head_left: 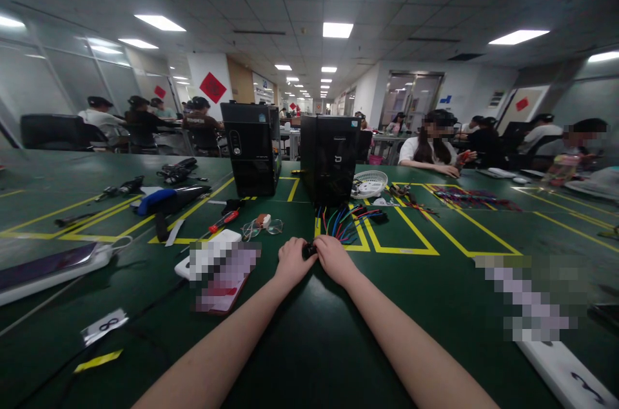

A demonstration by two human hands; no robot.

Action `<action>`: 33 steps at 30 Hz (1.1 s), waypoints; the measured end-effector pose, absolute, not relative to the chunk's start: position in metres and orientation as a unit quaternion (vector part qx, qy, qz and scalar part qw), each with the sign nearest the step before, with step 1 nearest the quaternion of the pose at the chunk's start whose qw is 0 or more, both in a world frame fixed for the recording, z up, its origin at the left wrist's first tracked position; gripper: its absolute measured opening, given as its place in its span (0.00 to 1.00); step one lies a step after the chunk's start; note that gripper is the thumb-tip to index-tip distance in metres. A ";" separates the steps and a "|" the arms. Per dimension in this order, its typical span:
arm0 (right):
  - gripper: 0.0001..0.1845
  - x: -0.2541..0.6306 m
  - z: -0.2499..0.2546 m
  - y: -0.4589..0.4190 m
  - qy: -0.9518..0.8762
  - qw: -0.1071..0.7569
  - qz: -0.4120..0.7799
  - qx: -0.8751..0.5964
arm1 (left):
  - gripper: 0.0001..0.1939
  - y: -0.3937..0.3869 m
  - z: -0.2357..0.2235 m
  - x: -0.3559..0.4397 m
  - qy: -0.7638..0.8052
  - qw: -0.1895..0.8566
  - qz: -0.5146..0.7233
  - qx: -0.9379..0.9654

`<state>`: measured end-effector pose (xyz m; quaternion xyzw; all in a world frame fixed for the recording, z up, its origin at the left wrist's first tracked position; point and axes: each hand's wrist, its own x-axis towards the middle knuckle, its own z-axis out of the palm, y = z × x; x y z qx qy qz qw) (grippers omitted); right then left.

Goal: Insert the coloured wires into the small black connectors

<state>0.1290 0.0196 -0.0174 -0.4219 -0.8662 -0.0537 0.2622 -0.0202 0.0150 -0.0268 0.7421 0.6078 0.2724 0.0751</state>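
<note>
Quick count for anyone following: two bare hands, one black part (309,249), two PC towers (333,160), one bunch of coloured wires (341,222), one pair of glasses (275,226), one red screwdriver (224,221), one white basket (371,183), one card (104,326) with an 8 on it and one loose yellow strip (98,361)

Grip is narrow on both sides. The left hand (293,259) and right hand (333,259) have their fingers bunched together around the black part, so it sits right in the grip, between the two sets of fingertips and mostly covered by them

As for which way it points, honestly can't tell. Only a small dark bit shows in the gap between the hands, too little to read a long axis or say which end is which

Around the grip: the wires fan out just beyond the right hand, and I can't make out if they join the black part. Both towers stand upright past the grip, one straight beyond it and one off to the left. Glasses are beyond the left hand, screwdriver further left, basket out past the wires to the right. Card and yellow strip lie well left of the grip, on the nearer side
</note>
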 end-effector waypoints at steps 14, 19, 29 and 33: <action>0.08 0.156 -0.011 -0.034 -0.822 0.307 -0.015 -0.479 | 0.12 0.007 -0.020 -0.014 0.424 0.153 0.298 0.841; 0.06 0.158 -0.006 -0.032 -0.820 0.321 -0.010 -0.474 | 0.13 0.006 -0.021 -0.014 0.423 0.135 0.279 0.852; 0.05 0.154 -0.008 -0.034 -0.854 0.312 0.023 -0.415 | 0.12 0.007 -0.025 -0.015 0.373 0.132 0.277 0.876; 0.06 0.153 -0.011 -0.033 -0.855 0.319 0.019 -0.409 | 0.11 0.011 -0.026 -0.015 0.366 0.149 0.282 0.874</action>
